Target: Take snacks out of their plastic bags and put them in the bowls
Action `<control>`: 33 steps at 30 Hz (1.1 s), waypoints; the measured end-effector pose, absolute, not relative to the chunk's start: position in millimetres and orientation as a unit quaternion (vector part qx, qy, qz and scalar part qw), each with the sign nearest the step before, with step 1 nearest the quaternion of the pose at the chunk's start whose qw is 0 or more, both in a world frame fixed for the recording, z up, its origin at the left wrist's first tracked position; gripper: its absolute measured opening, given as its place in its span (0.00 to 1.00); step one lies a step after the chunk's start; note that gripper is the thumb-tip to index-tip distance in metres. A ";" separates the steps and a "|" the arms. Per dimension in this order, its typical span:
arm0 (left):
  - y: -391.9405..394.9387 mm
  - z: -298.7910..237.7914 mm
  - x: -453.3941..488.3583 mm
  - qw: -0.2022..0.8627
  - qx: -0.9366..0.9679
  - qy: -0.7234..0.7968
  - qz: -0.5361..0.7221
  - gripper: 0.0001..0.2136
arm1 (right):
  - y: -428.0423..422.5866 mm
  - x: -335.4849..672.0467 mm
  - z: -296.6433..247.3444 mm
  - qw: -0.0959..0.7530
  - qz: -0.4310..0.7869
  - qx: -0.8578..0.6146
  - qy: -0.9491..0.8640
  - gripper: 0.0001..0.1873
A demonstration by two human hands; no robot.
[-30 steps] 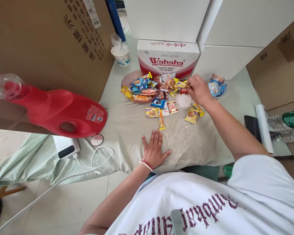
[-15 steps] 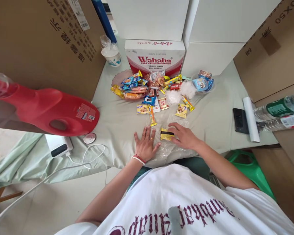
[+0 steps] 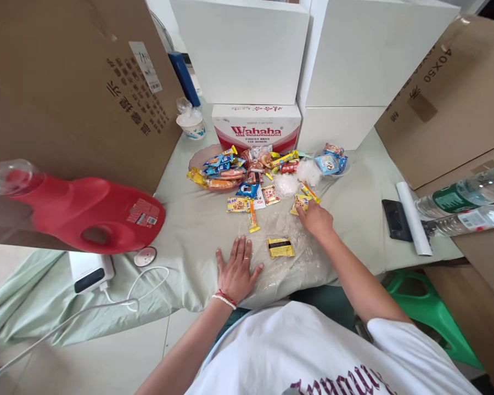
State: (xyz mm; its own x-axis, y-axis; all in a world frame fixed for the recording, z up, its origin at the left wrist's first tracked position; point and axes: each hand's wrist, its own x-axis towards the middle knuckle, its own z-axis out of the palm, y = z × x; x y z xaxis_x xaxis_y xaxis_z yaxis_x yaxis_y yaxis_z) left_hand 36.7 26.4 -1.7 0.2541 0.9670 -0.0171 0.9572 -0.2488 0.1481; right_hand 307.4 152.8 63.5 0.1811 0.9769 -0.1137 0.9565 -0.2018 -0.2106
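The left hand [image 3: 236, 275] lies palm down on the cloth [image 3: 183, 252], fingers spread wide, holding nothing; two bracelets [image 3: 225, 299], one red and one white, circle its wrist. Near it, between the two hands, one black-striped yellow packet [image 3: 280, 248] rests on crumpled clear plastic [image 3: 267, 282]. The right arm [image 3: 348, 269] stretches forward, and the right hand [image 3: 318, 219], knuckles up and fingers partly bent, touches one yellow snack packet [image 3: 298, 204] at its near right edge; whether it grips it, I cannot tell. One yellow stick [image 3: 310, 192] lies just beside that packet. Over to the left are another yellow packet [image 3: 236, 204], a second stick [image 3: 252, 215], one blue packet [image 3: 247, 190] and one red-and-cream packet [image 3: 270, 195]. Beyond sit two white bundles [image 3: 286, 185], one pinkish bowl [image 3: 200, 157] heaped with wrapped snacks too crowded to count, and one clear container [image 3: 345, 168] of mostly blue packets. Behind them stands one red-and-white box [image 3: 255, 130].
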 end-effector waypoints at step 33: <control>26.0 -0.8 40.7 0.118 0.778 0.613 0.068 0.40 | 90.5 290.1 68.5 0.019 0.143 -0.443 -0.885 0.28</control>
State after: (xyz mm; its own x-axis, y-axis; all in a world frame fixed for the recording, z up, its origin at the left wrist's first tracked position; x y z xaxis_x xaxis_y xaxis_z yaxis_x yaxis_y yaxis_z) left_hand 40.7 26.0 -0.8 0.2380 0.9705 -0.0384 0.9385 -0.2196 0.2665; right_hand 290.1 90.5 68.5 -0.6062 0.7898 -0.0935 0.7791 0.5661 -0.2692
